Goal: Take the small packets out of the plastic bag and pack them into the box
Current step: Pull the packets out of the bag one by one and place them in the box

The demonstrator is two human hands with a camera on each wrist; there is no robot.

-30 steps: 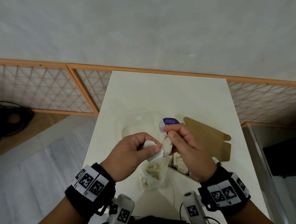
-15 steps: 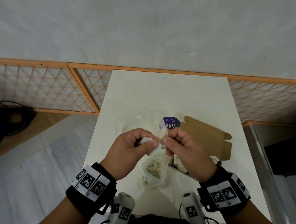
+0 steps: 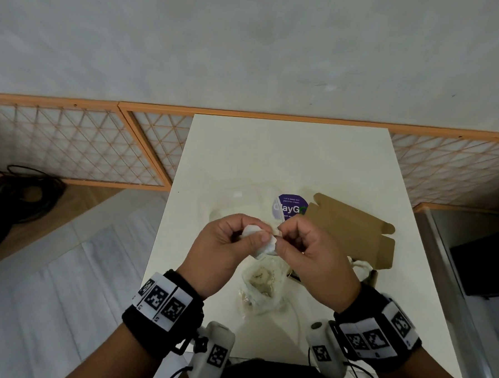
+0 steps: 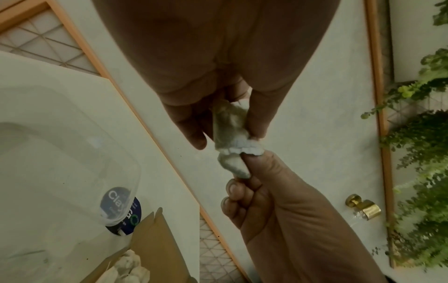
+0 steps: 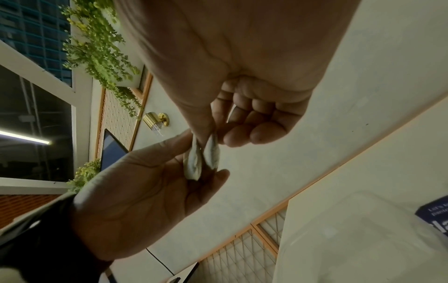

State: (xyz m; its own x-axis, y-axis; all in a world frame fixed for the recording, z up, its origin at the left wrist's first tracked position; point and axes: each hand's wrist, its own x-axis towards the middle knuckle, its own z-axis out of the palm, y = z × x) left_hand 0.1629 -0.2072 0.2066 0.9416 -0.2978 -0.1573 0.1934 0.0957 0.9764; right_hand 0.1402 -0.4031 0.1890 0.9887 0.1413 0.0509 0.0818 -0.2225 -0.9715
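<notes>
A round purple sticker point(image 3: 290, 207) on the clear plastic lid is showing small white lines reading "Let's keep our pantries clean" above the larger letters "layG", its edges being cut off. From the left wrist, the same sticker point(image 4: 120, 211) is reading "Clay". The wrist bands are carrying coded squares only.

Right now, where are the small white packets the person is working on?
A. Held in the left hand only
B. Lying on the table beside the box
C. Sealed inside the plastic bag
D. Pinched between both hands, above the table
D: the left hand and the right hand each pinch the joined packets, held up above the plastic bag and the box.
</notes>
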